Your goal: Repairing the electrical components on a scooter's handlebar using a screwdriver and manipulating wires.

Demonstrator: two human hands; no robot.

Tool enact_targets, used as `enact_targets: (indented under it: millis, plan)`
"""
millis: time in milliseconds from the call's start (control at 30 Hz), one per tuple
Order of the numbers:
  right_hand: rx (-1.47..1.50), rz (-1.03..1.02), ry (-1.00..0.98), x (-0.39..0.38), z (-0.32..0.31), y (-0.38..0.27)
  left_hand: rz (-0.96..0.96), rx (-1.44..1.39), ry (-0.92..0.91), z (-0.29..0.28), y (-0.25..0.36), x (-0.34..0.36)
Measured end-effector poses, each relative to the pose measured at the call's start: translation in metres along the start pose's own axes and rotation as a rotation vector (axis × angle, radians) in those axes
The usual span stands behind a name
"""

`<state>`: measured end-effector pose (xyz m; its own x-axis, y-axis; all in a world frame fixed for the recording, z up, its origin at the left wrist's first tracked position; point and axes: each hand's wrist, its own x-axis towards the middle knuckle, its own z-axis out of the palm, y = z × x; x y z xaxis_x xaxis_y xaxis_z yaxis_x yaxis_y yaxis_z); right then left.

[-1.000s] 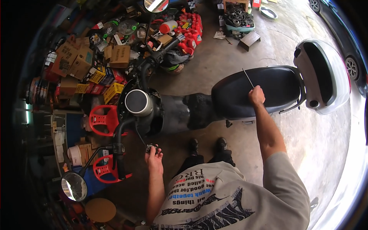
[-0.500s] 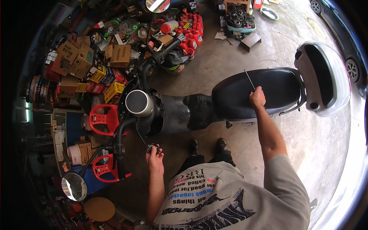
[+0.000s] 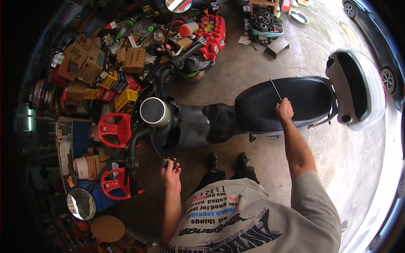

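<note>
A scooter stands across my view, its handlebars at the left and its black seat (image 3: 306, 95) at the right. My left hand (image 3: 172, 175) is closed on a small dark part (image 3: 168, 162) with a cable (image 3: 156, 148) that runs up to the scooter's front. The fingers hide much of this part, so its exact kind is unclear. Over the seat's near side, my right hand (image 3: 284, 109) grips a screwdriver (image 3: 275, 90). Its thin metal shaft points away from me across the seat, and the handle is hidden in my fist.
Behind the scooter's seat is an open white top box (image 3: 373, 90). A round speaker-like canister (image 3: 154, 111) sits near the handlebars. Mirrors (image 3: 81, 203) stick out beside a red plastic chair (image 3: 116, 130). Cardboard boxes (image 3: 135, 60) and red bottles (image 3: 217, 40) are heaped at the far left.
The view has shifted slightly. Both hands keep their grips and hold nearly the same places.
</note>
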<state>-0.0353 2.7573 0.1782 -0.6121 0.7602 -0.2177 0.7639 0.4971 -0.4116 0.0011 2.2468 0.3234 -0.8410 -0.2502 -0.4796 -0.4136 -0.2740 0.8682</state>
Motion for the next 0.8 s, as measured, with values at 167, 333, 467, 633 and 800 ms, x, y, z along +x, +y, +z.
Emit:
enact_targets:
  millis: [167, 333, 467, 633, 800]
  plan:
    - [0.004, -0.018, -0.010, 0.002, 0.002, 0.001, -0.015, -0.008, 0.001, 0.001, 0.003, -0.001]
    - [-0.096, -0.100, 0.074, -0.001, 0.010, -0.005, -0.009, -0.030, -0.029, -0.004, 0.005, -0.002]
    - [-0.135, -0.158, 0.047, 0.002, 0.011, -0.002, -0.011, -0.139, -0.140, -0.010, 0.002, -0.006]
    - [-0.148, -0.143, 0.064, 0.013, 0.020, 0.008, -0.024, -0.223, -0.203, -0.016, -0.001, -0.006]
    - [0.021, -0.202, 0.103, 0.009, 0.023, 0.009, 0.023, -0.075, -0.201, -0.021, 0.009, -0.016]
